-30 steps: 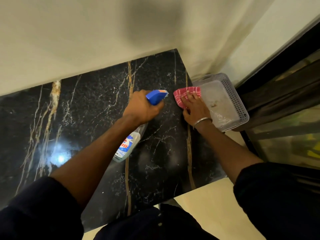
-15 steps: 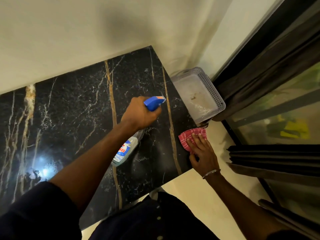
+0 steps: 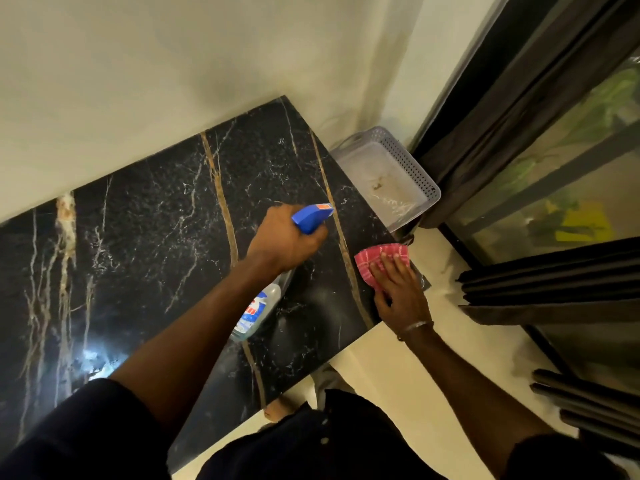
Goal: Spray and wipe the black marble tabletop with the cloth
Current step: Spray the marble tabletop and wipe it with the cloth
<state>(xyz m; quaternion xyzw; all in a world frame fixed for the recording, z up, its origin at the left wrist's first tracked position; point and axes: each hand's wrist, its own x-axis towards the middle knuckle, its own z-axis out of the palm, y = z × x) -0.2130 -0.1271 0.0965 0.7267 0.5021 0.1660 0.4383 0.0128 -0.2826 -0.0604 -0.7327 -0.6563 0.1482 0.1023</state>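
Observation:
The black marble tabletop (image 3: pixel 156 244) with gold and white veins fills the left and centre of the head view. My left hand (image 3: pixel 285 239) grips a spray bottle (image 3: pixel 258 311) by its blue trigger head, nozzle toward the table's right edge. The bottle's clear body with a blue label hangs under my wrist. My right hand (image 3: pixel 398 289) presses flat, fingers straight, on a red checked cloth (image 3: pixel 372 259) at the tabletop's front right corner.
A grey perforated plastic basket (image 3: pixel 412 164) stands just past the table's right edge, against the cream wall. Dark curtains (image 3: pixel 540 282) and a glass door are at the right. Cream floor (image 3: pixel 398 368) lies below the table's front edge.
My right hand has slid the cloth from beside the basket toward me along the table's right edge to the front corner. The left hand kept its grip on the bottle.

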